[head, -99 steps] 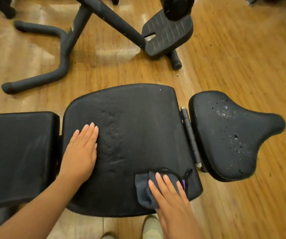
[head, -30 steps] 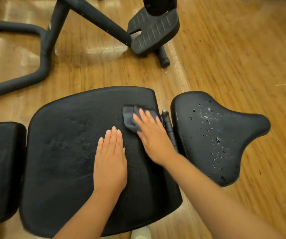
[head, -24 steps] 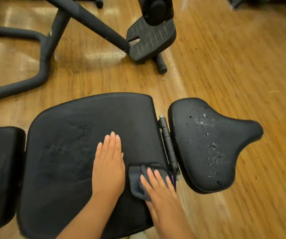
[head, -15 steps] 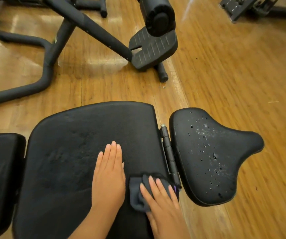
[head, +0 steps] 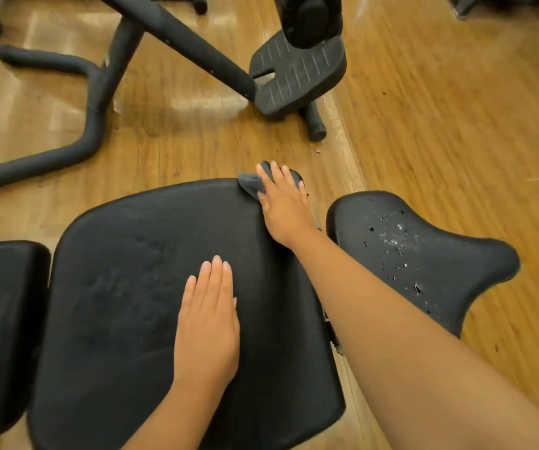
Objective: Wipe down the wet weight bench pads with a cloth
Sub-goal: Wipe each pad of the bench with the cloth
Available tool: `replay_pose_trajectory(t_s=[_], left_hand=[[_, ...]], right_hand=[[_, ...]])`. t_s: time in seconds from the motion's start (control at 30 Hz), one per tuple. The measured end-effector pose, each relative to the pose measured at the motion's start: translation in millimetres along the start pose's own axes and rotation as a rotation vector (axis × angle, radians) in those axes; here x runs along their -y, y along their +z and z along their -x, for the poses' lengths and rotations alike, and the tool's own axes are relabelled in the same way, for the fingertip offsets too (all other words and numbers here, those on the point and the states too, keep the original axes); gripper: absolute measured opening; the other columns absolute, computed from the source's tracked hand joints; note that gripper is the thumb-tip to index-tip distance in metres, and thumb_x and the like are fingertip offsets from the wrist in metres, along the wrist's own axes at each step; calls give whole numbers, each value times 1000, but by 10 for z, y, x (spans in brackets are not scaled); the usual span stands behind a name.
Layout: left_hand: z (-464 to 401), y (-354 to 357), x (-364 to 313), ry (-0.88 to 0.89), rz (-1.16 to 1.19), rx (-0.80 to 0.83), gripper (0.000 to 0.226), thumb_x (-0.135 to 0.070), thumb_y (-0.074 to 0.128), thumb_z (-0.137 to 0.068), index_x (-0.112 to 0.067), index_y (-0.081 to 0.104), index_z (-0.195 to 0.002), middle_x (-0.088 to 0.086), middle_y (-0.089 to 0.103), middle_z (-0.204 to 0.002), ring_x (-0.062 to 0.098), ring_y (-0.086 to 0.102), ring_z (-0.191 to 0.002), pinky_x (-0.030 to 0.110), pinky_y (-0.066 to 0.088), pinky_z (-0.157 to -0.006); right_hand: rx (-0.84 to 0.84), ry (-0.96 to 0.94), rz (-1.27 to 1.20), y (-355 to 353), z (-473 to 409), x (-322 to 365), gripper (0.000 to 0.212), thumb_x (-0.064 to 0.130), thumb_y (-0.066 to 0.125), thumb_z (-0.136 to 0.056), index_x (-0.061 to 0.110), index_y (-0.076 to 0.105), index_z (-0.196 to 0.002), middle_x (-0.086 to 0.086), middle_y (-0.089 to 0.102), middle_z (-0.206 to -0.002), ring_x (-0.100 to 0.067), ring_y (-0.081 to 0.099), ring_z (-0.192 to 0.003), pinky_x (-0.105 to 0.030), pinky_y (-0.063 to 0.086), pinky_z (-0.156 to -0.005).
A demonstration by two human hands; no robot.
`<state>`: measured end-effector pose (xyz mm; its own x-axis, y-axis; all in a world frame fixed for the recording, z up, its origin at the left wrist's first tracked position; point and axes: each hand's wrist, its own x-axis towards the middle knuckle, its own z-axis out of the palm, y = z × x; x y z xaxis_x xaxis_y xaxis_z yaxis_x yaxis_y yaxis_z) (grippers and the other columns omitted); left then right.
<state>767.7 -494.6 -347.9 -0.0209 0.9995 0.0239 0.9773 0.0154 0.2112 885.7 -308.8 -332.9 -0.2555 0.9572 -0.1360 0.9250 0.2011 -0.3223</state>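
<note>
A crumpled dark grey cloth (head: 251, 184) sits at the far right corner of the wide black padded bench section (head: 151, 287), pinned under the spread fingers of the right hand (head: 282, 203). The left hand (head: 208, 323) lies flat and open on the same pad, nearer. To the right, a separate black saddle-shaped seat pad (head: 424, 261) carries water droplets. Beyond, on the wooden floor (head: 440, 108), stands a black tubular exercise frame (head: 99, 82) with a ribbed footplate (head: 297, 76).
</note>
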Motion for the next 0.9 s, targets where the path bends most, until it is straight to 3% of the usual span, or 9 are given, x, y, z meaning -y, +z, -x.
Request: replay_pose_trajectory(t_s=[0.2, 0.43, 0.57, 0.67, 0.73, 0.77, 0.8, 0.87, 0.9], left_hand=[[-29, -4, -53, -5, -3, -14, 51, -19, 26, -94, 2, 35, -139, 18, 38, -146, 30, 33, -137, 38, 12, -113], [55, 24, -42, -5, 89, -31, 48, -17, 32, -94, 5, 39, -136, 22, 40, -143, 32, 34, -136, 38, 13, -115], [91, -5, -36, 2, 66, -19, 43, -11, 43, -95, 5, 42, -134, 23, 43, -141, 33, 37, -135, 43, 21, -114], [111, -32, -19, 3, 44, -5, 44, -10, 48, -92, 5, 43, -134, 23, 44, -140, 33, 38, -134, 43, 23, -113], [143, -35, -12, 3, 30, 12, 45, -10, 49, -91, 5, 44, -133, 23, 45, -139, 34, 39, -133, 44, 25, -113], [151, -40, -14, 3, 19, 23, 45, -10, 50, -91, 5, 44, -133, 23, 45, -139, 34, 39, -133, 44, 25, -112], [148, -51, -19, 1, 11, 36, 46, -11, 51, -90, 5, 44, -133, 24, 45, -139, 34, 39, -133, 45, 26, -112], [112, -94, -61, -12, 25, 42, 47, -10, 53, -89, 5, 45, -132, 24, 45, -139, 34, 39, -133, 45, 25, -112], [95, -123, -106, -10, 44, 38, 47, -9, 54, -88, 5, 45, -132, 24, 45, -139, 34, 40, -132, 45, 25, -112]], right_hand=[[13, -15, -128, 11, 267, -41, 50, 20, 27, -102, 21, 15, -150, 0, 4, -159, -19, -4, -145, -42, 0, -116], [33, -64, -148, 265, 1787, -66, 50, 23, 32, -100, 22, 20, -149, 4, 13, -158, -6, -2, -142, -37, 2, -119], [-37, -54, -85, 430, 2648, 37, 52, 27, 32, -89, 22, 36, -141, 3, 39, -148, -12, 22, -139, -36, 15, -112], [0, -107, 25, 509, 2929, 99, 58, 31, 53, -73, 22, 42, -129, 2, 55, -134, -12, 34, -128, -31, 14, -107], [35, -132, 107, 601, 2996, 91, 80, 37, 77, -55, 21, 42, -125, 1, 48, -134, -16, 34, -127, -32, 10, -107], [38, -135, 130, 655, 3005, 70, 85, 39, 79, -51, 21, 42, -125, 0, 40, -137, -18, 28, -133, -32, 9, -108], [3, -139, 129, 678, 3005, 56, 76, 39, 73, -59, 21, 41, -125, -1, 32, -142, -19, 18, -140, -33, 9, -108], [-117, -150, 114, 703, 3009, 38, 42, 30, 43, -87, 19, 40, -127, -5, 13, -151, -17, -1, -145, -32, 11, -110], [-141, -145, 115, 712, 3008, 45, 35, 23, 28, -95, 18, 40, -128, -5, 7, -153, -15, -4, -145, -32, 11, -110]])
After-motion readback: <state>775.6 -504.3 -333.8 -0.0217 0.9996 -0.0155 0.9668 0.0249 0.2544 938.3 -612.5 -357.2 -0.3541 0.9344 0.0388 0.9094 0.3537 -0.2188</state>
